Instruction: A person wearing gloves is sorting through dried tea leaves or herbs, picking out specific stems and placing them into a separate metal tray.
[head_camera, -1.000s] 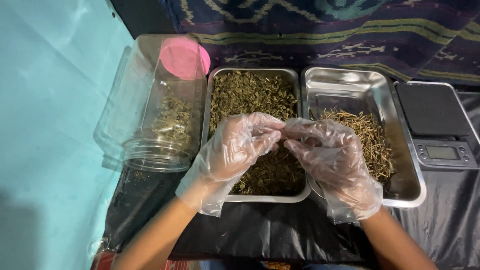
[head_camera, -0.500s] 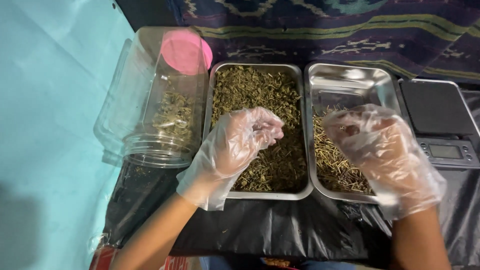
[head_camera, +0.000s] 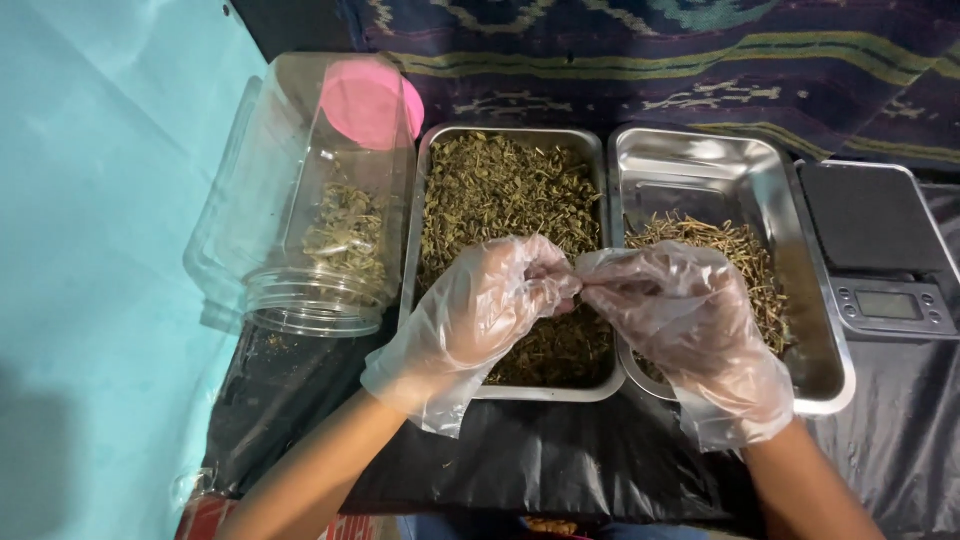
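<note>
Dried herbs (head_camera: 500, 190) in tray (head_camera: 512, 392); left hand (head_camera: 480, 315), right hand (head_camera: 690, 320) fingertips pinched together, pinched item too small to tell.

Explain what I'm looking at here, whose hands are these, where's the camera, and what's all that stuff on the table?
The one picture comes from a camera worn on a person's head, looking down at their own two hands. Both wear loose clear plastic gloves. The left hand and right hand meet fingertip to fingertip, pinching something too small to make out. Below them stand two metal trays on black plastic sheeting: the left steel tray is full of dried greenish herb, the right steel tray holds a smaller heap of thin dried stems. At the left, a clear plastic jar with a pink base lies on its side, some herb inside. At the right sits a small black digital scale.
</note>
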